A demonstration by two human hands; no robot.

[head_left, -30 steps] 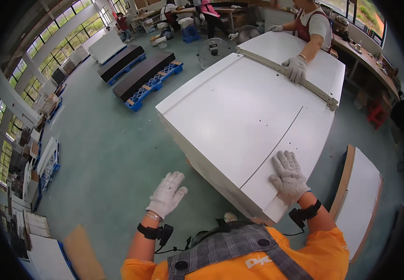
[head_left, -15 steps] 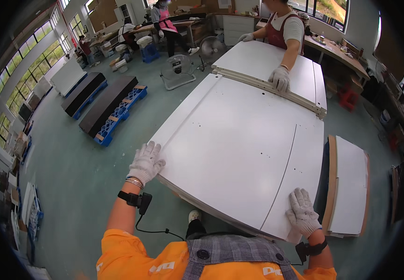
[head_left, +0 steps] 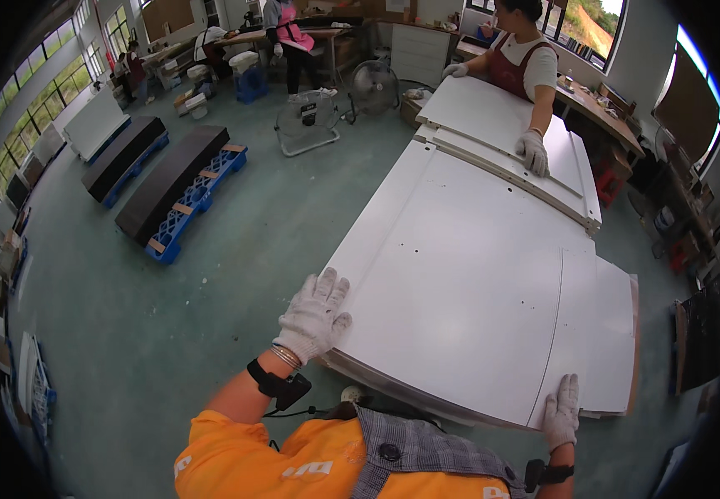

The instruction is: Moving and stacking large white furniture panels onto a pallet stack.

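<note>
White panel (head_left: 451,274), lying flat in front of the orange shirt (head_left: 293,466), layered edges visible beneath the near side. At the panel's left edge, by the near left corner, left hand (head_left: 313,318) laid palm down, fingers spread wide toward the far end, thumb over the top, closed on nothing. At the panel's near right corner, right hand (head_left: 561,413), fingers straight and close together, also aimed toward the far end; contact with face or rim impossible to tell. Left of the panel, broad open floor (head_left: 252,258) out to a black slab (head_left: 173,179) on a blue pallet (head_left: 202,191). Just beside the panel's right edge, a white board (head_left: 613,324), tighter room there. Across the panel's far end, a pale rail (head_left: 493,167); beyond, a second panel (head_left: 485,108) under a co-worker's gloved hand (head_left: 533,152).
</note>
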